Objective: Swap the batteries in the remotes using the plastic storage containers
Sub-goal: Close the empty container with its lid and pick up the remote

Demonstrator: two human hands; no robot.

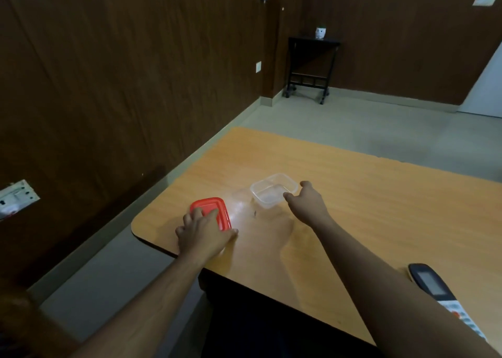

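Note:
A clear plastic container point(273, 190) without a lid stands on the wooden table point(366, 208); it looks empty. My right hand point(308, 204) grips its near right rim between thumb and fingers. To its left sits a second container closed by a red lid point(210, 208). My left hand point(202, 234) lies on the lid's near side, fingers spread over the top and thumb against the right edge. A remote point(440, 292) with a grey screen and coloured buttons lies at the lower right, partly hidden by my right forearm.
The table's rounded left corner point(135, 228) is just left of the red-lidded container. Brown wood-panelled walls run along the left and back. A small black wheeled stand point(311, 68) with a white object on top stands in the far corner.

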